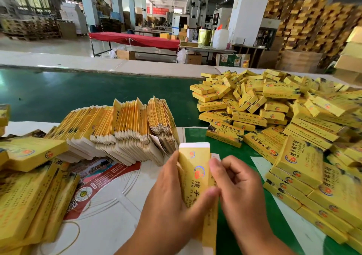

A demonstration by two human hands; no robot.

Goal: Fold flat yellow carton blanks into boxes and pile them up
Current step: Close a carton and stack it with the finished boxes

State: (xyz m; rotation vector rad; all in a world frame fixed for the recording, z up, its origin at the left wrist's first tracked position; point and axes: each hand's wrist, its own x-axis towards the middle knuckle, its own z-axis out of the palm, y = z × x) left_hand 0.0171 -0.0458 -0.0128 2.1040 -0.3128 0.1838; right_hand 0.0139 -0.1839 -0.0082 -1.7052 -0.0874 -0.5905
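Note:
A yellow carton blank (193,168) stands upright between my hands near the table's front edge, its white end flap on top. My left hand (168,202) grips it from the left, thumb across its printed face. My right hand (237,186) holds its right edge with curled fingers. Behind it a row of flat yellow blanks (125,125) stands on edge. A big heap of folded yellow boxes (274,113) covers the right side of the table.
Bundles of flat blanks (29,192) lie at the left on white printed sheets (109,202). A green conveyor belt (78,92) runs across behind the blanks. Stacked yellow cartons (309,23) fill the far right of the hall.

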